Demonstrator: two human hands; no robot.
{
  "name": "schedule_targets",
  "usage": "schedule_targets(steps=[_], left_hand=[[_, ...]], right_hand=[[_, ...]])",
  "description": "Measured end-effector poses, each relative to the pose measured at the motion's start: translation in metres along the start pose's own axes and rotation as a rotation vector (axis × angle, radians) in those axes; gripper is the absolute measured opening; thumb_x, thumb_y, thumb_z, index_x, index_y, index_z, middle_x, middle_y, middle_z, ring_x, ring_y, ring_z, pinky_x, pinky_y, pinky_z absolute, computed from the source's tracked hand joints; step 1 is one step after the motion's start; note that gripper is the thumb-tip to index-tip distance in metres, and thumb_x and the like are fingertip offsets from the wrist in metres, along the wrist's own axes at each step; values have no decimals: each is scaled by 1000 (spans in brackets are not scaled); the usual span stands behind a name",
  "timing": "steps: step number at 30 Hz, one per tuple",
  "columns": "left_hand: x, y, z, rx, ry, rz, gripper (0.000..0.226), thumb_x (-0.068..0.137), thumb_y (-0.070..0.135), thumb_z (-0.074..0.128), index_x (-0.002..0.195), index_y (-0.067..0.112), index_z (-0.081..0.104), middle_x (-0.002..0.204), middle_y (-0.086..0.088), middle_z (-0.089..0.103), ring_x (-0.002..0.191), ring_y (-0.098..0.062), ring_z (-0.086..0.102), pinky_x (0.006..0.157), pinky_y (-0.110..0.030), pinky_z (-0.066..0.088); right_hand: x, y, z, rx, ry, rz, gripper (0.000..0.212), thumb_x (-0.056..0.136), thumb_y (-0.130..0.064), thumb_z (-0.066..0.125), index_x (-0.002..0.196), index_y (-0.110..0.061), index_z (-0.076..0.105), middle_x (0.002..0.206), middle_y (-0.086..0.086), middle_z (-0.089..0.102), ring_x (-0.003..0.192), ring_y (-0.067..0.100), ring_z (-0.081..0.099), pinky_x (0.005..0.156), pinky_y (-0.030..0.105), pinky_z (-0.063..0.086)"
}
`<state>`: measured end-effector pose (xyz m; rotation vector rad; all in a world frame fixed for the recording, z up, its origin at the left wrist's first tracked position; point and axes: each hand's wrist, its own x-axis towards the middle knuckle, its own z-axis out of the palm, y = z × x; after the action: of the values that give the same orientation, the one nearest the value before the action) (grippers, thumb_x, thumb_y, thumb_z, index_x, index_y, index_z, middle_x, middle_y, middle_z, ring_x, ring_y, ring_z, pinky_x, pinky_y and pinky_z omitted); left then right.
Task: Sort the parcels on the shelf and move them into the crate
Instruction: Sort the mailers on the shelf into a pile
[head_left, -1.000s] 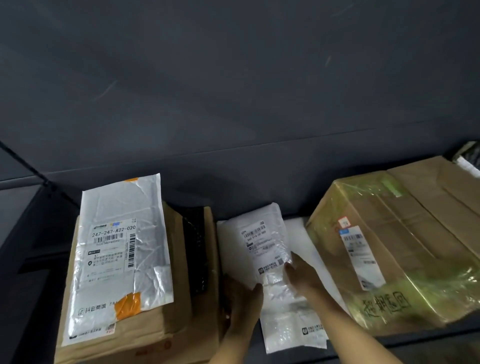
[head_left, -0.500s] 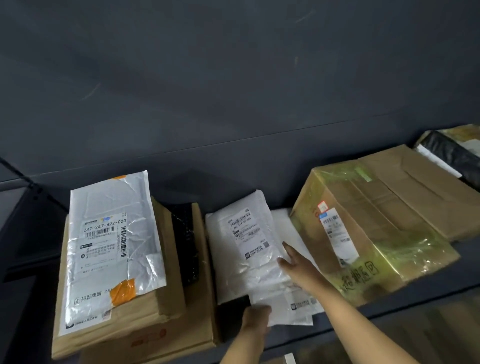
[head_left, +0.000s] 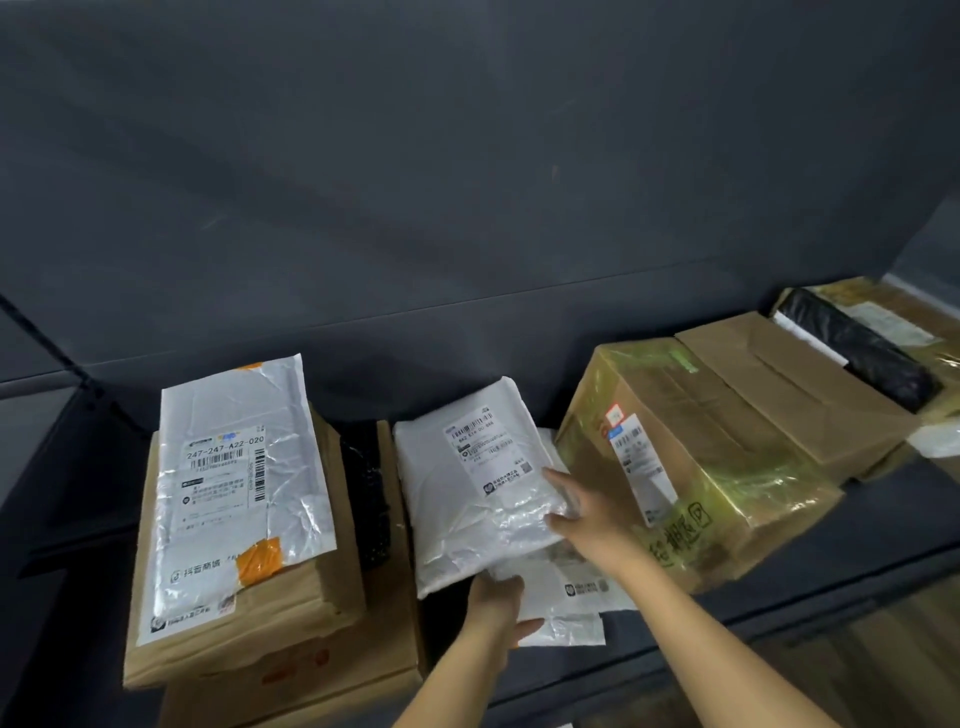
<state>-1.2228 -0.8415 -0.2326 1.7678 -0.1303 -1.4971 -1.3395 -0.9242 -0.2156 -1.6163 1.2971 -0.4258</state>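
Note:
A white plastic mailer (head_left: 462, 499) with a printed label lies on top of a small pile of white mailers on the dark shelf (head_left: 779, 597). My right hand (head_left: 582, 514) grips its right edge, thumb on top. Under it lies a flatter white mailer (head_left: 566, 597), and my left hand (head_left: 498, 608) holds that one at its near left corner. No crate is in view.
Left of the pile, a long white mailer (head_left: 234, 483) rests on two stacked cardboard boxes (head_left: 291, 665) with a black bag (head_left: 369, 493) beside it. To the right stand a taped box (head_left: 691, 467), another carton (head_left: 789, 384) and a black parcel (head_left: 857, 358).
The view has drifted left, showing more parcels at the right. My right hand has closed onto the top mailer's right edge, and my left hand has moved from beside the pile onto the lower mailer.

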Motion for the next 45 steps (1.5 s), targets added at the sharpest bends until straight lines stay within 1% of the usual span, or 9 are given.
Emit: schedule_targets(steps=[6, 10, 14, 16, 23, 30, 34, 40, 45], left_hand=[[-16, 20, -18, 338, -81, 205, 38, 99, 8, 38, 136, 15, 37, 122, -5, 47, 103, -21, 50, 63, -28, 58], [-18, 28, -29, 406, -98, 105, 31, 97, 8, 38, 126, 17, 41, 123, -6, 47, 111, -26, 55, 76, -36, 60], [-11, 18, -32, 286, -92, 0, 28, 98, 8, 38, 124, 17, 40, 127, -8, 44, 111, -27, 48, 70, -36, 57], [-7, 12, -29, 240, -80, -35, 22, 99, 9, 39, 119, 17, 41, 128, -9, 44, 118, -29, 47, 69, -39, 57], [6, 5, -6, 230, -46, -69, 38, 98, 6, 40, 136, 13, 39, 137, -12, 38, 125, -33, 40, 87, -44, 54], [9, 4, -2, 200, -14, -82, 41, 99, 5, 37, 138, 14, 37, 142, -12, 35, 128, -35, 37, 89, -46, 49], [12, 2, -1, 206, -22, -73, 39, 98, 3, 36, 135, 14, 38, 138, -13, 37, 127, -35, 39, 83, -44, 48], [20, -10, -4, 247, -32, -88, 35, 96, 8, 35, 129, 17, 43, 127, -10, 47, 110, -35, 55, 75, -42, 52], [27, -19, -5, 279, 10, -98, 34, 96, 8, 40, 129, 13, 44, 120, -10, 43, 116, -30, 45, 91, -42, 47]], right_hand=[[5, -19, 6, -69, 126, 15, 57, 90, -11, 60, 142, -25, 42, 142, 1, 48, 118, 17, 53, 89, 20, 41], [0, -20, 12, -79, 45, 71, 58, 92, -18, 58, 145, -22, 36, 147, 1, 42, 129, 20, 47, 102, 29, 41], [-12, -14, 7, -39, 23, 115, 56, 91, -22, 59, 144, -21, 39, 142, 0, 44, 119, 17, 52, 76, 19, 49], [-19, -11, 1, -139, 151, 34, 54, 90, -22, 61, 141, -22, 42, 142, -1, 44, 119, 15, 50, 82, 15, 42], [-59, -42, -62, -469, 926, -408, 48, 78, -18, 74, 124, -11, 59, 126, 9, 57, 120, 26, 47, 101, 44, 43], [-67, -10, -142, -410, 479, 478, 108, 67, -76, 60, 150, -21, 19, 158, 14, 9, 145, 36, 7, 115, 58, 10], [-64, 6, -142, -430, 308, 511, 112, 62, -80, 61, 151, -34, 11, 158, 12, -5, 144, 38, -7, 115, 57, 12], [-62, -1, -152, -436, 232, 509, 98, 63, -77, 63, 144, -37, 24, 158, 16, 2, 141, 42, 6, 113, 52, 17], [-60, -3, -143, -462, 208, 508, 101, 61, -76, 66, 142, -36, 22, 158, 13, -4, 142, 42, 4, 113, 53, 20]])
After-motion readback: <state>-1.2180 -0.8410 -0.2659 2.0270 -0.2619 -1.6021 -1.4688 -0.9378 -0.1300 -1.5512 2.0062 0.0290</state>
